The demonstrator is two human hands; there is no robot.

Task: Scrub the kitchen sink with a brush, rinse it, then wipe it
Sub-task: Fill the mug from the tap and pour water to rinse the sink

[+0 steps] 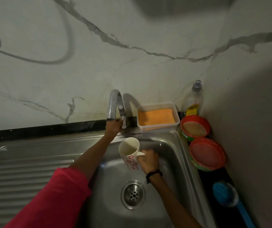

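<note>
The left hand (113, 126) reaches up to the base of the chrome tap (115, 104) at about twelve o'clock from the sink basin (173, 155), its fingers curled on the tap's lever, wrist straight and forearm stretched out of a pink sleeve (57, 195). The right hand (148, 159) holds a white floral mug (129, 153) by its handle, fingers wrapped round it, the mug's mouth tilted up toward the spout. The spout's end sits at roughly eleven o'clock from the mug's rim and above it, so the mug lies just under and slightly right of where water would fall; no stream can be made out (the picture is dim).

This looks like filling the mug to rinse the basin, which lies below both hands with its drain strainer (133, 194) at six o'clock from the mug. The blue scrub brush (225, 193) lies on the dark counter at four o'clock, well apart from either hand, its handle running down and right; the right hand is the nearer. An orange cloth (156, 118) sits in a clear tub (158, 130) just right of the tap.
</note>
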